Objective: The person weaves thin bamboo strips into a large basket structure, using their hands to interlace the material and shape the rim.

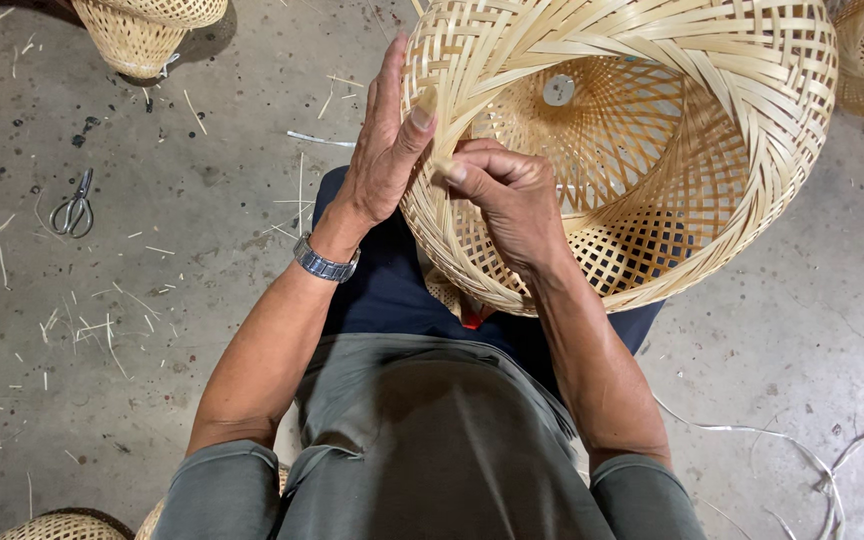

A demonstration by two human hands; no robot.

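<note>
Large woven bamboo basket (642, 150) resting on the lap, mouth tilted toward the camera; judged light, springy and open-weave, liable to crack if crushed, so best held at the thick braided rim (452, 90) rather than the thin lattice wall. Left hand (382, 150) laid open along the outer rim, thumb pressing a loose strip end; right hand (512, 195) curled inside the rim, fingertips pinching that strip. Count: one basket in hand, four more partly visible at the frame edges, such as one (142, 30); one pair of scissors (74, 205) on the concrete floor (202, 200); one wristwatch (325, 262).
</note>
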